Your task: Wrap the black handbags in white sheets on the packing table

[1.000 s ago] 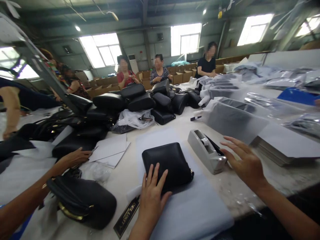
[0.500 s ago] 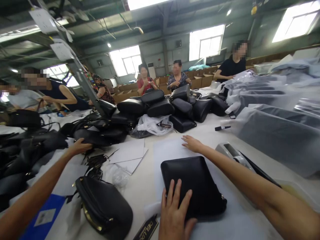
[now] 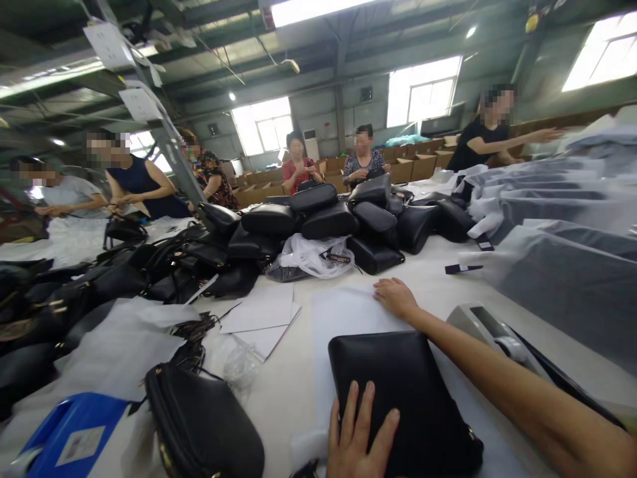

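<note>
Lying flat near the front of a white table (image 3: 293, 378), a smooth black bag (image 3: 398, 372) sits on a pale wrapping sheet (image 3: 336, 312), which shows beyond its far edge and probably guards the finish. The person's left hand (image 3: 361, 441) rests on the bag's near-left part, fingers spread and gripping nothing, seemingly to steady it. The right hand (image 3: 395, 299) reaches past the bag to the sheet's far end, fingers together and slightly bent, perhaps to control that edge; whether they pinch it, I cannot tell. A grey tape dispenser (image 3: 472, 325) stands beyond the right forearm, likely placed for easy reach. Beyond the sheet, black bags (image 3: 326, 219) are heaped, presumably to save space.
</note>
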Available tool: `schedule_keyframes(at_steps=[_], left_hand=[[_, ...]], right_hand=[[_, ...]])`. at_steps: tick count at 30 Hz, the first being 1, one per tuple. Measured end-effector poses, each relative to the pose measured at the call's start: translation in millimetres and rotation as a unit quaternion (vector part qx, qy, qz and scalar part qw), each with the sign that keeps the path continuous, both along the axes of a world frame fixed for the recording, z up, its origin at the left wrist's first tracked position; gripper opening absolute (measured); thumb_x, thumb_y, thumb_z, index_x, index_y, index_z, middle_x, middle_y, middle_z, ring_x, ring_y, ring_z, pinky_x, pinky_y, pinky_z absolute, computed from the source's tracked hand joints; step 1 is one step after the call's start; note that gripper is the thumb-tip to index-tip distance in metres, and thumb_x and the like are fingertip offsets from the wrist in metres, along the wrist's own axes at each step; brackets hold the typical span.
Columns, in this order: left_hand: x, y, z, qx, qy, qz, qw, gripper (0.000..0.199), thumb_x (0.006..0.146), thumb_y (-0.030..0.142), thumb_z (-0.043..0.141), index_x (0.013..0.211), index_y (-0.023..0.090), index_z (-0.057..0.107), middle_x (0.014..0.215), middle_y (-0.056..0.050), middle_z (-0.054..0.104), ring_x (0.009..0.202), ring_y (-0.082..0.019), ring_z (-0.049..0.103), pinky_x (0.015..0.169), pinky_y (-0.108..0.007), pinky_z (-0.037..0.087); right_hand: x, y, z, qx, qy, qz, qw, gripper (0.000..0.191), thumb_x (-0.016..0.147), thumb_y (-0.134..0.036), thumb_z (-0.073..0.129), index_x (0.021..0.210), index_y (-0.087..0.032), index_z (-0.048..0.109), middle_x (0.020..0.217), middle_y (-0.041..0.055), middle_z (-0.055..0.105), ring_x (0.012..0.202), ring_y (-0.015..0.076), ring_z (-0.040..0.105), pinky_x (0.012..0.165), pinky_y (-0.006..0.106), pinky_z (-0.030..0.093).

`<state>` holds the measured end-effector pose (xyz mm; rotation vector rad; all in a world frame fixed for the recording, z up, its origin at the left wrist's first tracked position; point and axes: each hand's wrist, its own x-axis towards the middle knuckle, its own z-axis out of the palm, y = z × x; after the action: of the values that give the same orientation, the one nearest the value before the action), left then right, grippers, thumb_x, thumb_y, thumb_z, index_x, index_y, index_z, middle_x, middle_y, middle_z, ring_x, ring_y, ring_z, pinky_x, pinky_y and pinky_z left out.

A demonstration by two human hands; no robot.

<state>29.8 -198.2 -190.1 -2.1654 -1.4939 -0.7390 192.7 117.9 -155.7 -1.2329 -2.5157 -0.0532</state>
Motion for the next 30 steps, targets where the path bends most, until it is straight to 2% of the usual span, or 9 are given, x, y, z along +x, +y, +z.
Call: schedule_keyframes(at_steps=[6,9,14,19,21,24,26,28,30], left_hand=[[-5,0,3.9,-0.013,0.019,-0.013,1.000,0.077,0.079,0.069,0.060,0.145,0.033,0.044,0.150,-0.012,0.046,0.136,-0.037,0.044,0.097,-0.054,0.049],[-11,-1,18.5,-0.027,0.012,-0.045,0.999,0.075,0.079,0.065,0.062,0.144,0.032,0.046,0.150,-0.011,0.045,0.133,-0.037,0.048,0.093,-0.051,0.053],[-19,18,74.3,-0.077,-0.076,-0.002,0.994,0.044,0.094,0.032,0.056,0.137,0.030,0.052,0.140,-0.006,0.058,0.121,-0.026,0.059,0.102,-0.050,0.049],[-22,68,138.2,0.002,-0.061,0.070,0.996,0.069,0.086,0.020,0.067,0.149,0.024,0.037,0.161,-0.015,0.023,0.148,-0.037,0.019,0.114,-0.064,0.027],[-23,79,152.6,-0.004,-0.030,0.051,0.998,0.065,0.082,0.016,0.071,0.142,0.024,0.047,0.159,-0.014,0.029,0.148,-0.038,0.017,0.115,-0.069,0.018],[-22,75,153.5,-0.040,0.006,-0.008,0.999,0.023,0.084,0.008,0.066,0.101,0.024,0.069,0.142,-0.006,0.056,0.142,-0.033,0.035,0.117,-0.070,0.010],[-17,61,142.2,-0.052,0.006,-0.037,0.998,0.018,0.088,0.007,0.059,0.081,0.022,0.067,0.131,-0.003,0.065,0.137,-0.029,0.044,0.118,-0.069,0.010],[-10,45,126.1,-0.048,-0.008,-0.052,0.998,0.019,0.092,0.010,0.057,0.079,0.021,0.066,0.127,-0.002,0.068,0.134,-0.027,0.049,0.118,-0.066,0.016],[-3,31,109.7,-0.039,-0.021,-0.064,0.997,0.016,0.094,0.014,0.056,0.083,0.021,0.066,0.124,-0.001,0.069,0.129,-0.025,0.054,0.118,-0.063,0.023]], right_hand=[[6,-15,24.5,0.059,0.084,-0.005,0.995,0.021,0.093,-0.026,0.054,0.095,-0.022,0.074,0.113,0.0055,0.073,0.101,0.0235,0.068,0.101,0.045,0.043],[14,-36,45.9,0.090,0.116,0.010,0.989,0.019,0.094,-0.029,0.055,0.096,-0.025,0.073,0.115,0.0033,0.073,0.100,0.0213,0.069,0.106,0.045,0.041],[33,-93,75.1,0.152,0.175,0.043,0.972,0.016,0.095,-0.029,0.055,0.098,-0.025,0.071,0.117,0.0023,0.072,0.101,0.0190,0.069,0.110,0.047,0.039],[60,-151,80.2,0.186,0.177,0.124,0.959,0.018,0.094,-0.019,0.054,0.103,-0.027,0.069,0.121,0.0025,0.070,0.105,0.0196,0.067,0.106,0.046,0.047],[72,-169,79.4,0.182,0.156,0.141,0.960,0.019,0.094,-0.017,0.055,0.103,-0.027,0.068,0.126,0.0027,0.067,0.109,0.0206,0.066,0.104,0.045,0.049],[85,-189,84.6,0.169,0.118,0.140,0.968,0.023,0.093,-0.020,0.058,0.114,-0.027,0.065,0.135,0.0046,0.061,0.119,0.0220,0.061,0.109,0.047,0.044],[86,-201,92.6,0.159,0.094,0.133,0.974,0.041,0.092,-0.025,0.061,0.133,-0.025,0.056,0.144,0.0078,0.053,0.129,0.0245,0.052,0.113,0.048,0.040],[81,-210,99.8,0.141,0.067,0.141,0.978,0.062,0.089,-0.030,0.066,0.146,-0.024,0.043,0.152,0.0102,0.042,0.139,0.0283,0.041,0.116,0.051,0.034],[74,-218,100.9,0.116,0.044,0.167,0.978,0.069,0.085,-0.028,0.070,0.147,-0.025,0.042,0.152,0.0097,0.043,0.142,0.0310,0.035,0.118,0.056,0.028]])
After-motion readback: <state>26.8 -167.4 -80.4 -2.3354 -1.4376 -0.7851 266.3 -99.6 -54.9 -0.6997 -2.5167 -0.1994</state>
